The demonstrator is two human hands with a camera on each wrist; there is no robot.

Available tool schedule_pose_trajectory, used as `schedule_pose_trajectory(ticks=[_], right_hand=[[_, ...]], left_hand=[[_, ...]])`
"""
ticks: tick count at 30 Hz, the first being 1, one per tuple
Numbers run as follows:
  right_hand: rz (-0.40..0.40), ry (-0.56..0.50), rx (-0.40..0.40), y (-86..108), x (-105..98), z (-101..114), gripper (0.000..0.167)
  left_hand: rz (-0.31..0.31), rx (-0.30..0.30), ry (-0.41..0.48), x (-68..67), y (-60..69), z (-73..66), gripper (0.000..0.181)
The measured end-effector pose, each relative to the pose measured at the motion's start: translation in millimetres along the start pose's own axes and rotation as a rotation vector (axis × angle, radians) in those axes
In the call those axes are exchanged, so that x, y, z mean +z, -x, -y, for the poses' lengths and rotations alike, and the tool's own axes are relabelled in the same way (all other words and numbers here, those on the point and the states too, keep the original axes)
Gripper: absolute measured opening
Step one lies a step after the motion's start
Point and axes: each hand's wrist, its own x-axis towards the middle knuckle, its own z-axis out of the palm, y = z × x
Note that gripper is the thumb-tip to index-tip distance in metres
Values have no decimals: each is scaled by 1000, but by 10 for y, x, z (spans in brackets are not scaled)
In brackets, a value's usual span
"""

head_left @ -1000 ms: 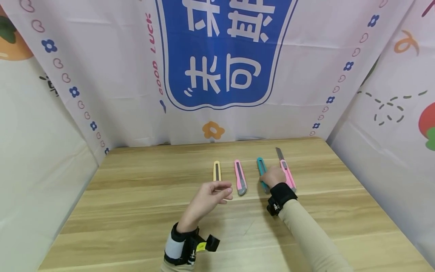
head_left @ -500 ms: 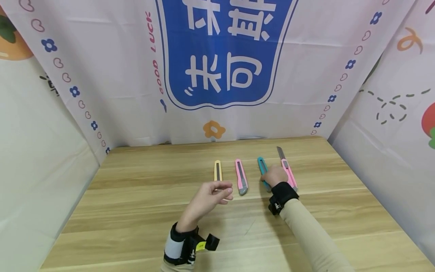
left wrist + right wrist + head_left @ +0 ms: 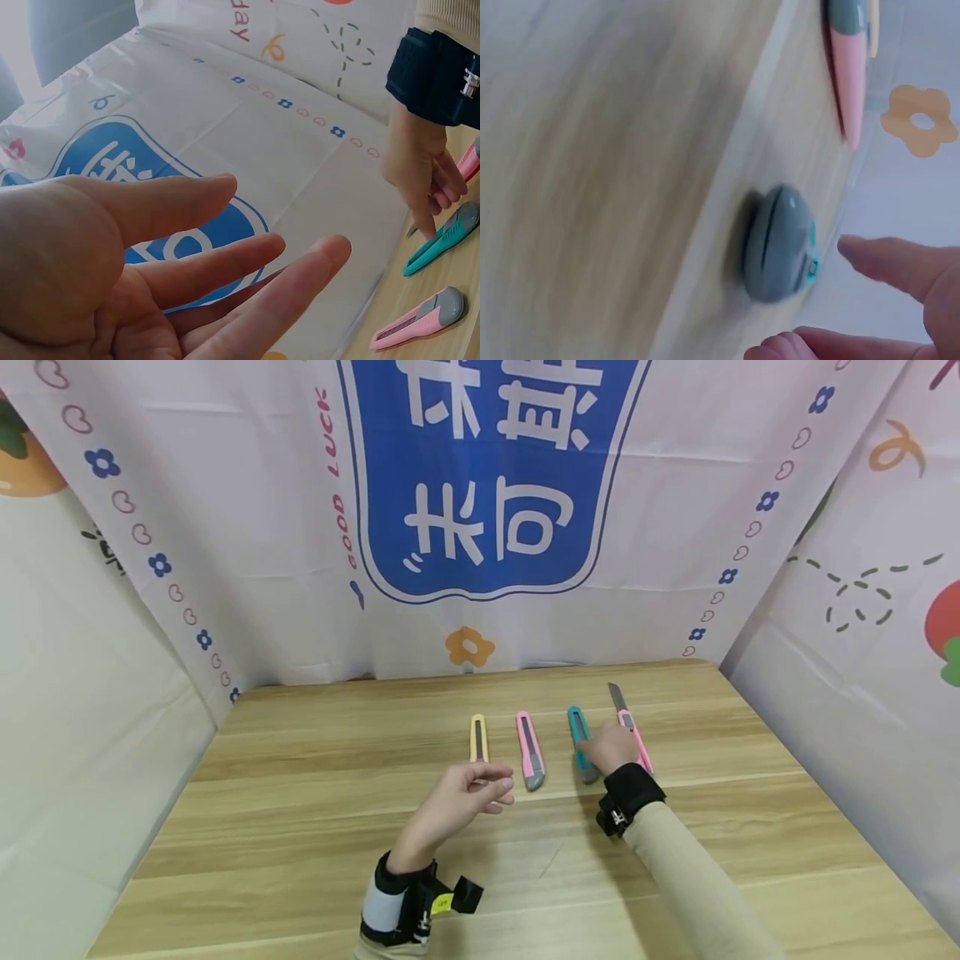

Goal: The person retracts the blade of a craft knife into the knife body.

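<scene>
Four-in-a-row aside, several utility knives lie on the table. My right hand (image 3: 611, 747) is by the teal utility knife (image 3: 577, 727), with a finger stretched towards it; whether it touches cannot be told. In the right wrist view, the knife's grey end (image 3: 780, 247) faces me and no finger wraps it. Beneath that hand lies a pink utility knife (image 3: 626, 718) with its blade out, partly covered. My left hand (image 3: 461, 802) hovers with loosely bent fingers, holding nothing. It hides the near end of the yellow utility knife (image 3: 478, 735). Another pink utility knife (image 3: 529, 747) lies between the hands.
The wooden table (image 3: 300, 827) meets a printed white cloth (image 3: 285, 527) at its back edge. More printed cloth (image 3: 847, 693) hangs at the right side, and a pale cloth (image 3: 82, 693) at the left.
My right hand has shifted slightly to the right, uncovering more of the teal utility knife, which stays where it was. The left hand is nearly still.
</scene>
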Motion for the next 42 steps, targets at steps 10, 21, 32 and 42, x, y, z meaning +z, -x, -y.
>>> schedule_pose_trajectory(ticks=[10, 21, 32, 42], right_hand=[[-253, -113, -154, 49, -155, -208, 24], [-35, -25, -81, -144, -142, -643, 39], [60, -60, -3, -205, -98, -775, 36], [78, -54, 2, -178, -175, -715, 31]], left_hand=[[10, 9, -7, -21, 16, 2, 34], [5, 9, -8, -5, -3, 6, 34], [-25, 21, -27, 26, -23, 24, 35], [-55, 20, -16, 11, -15, 17, 35]])
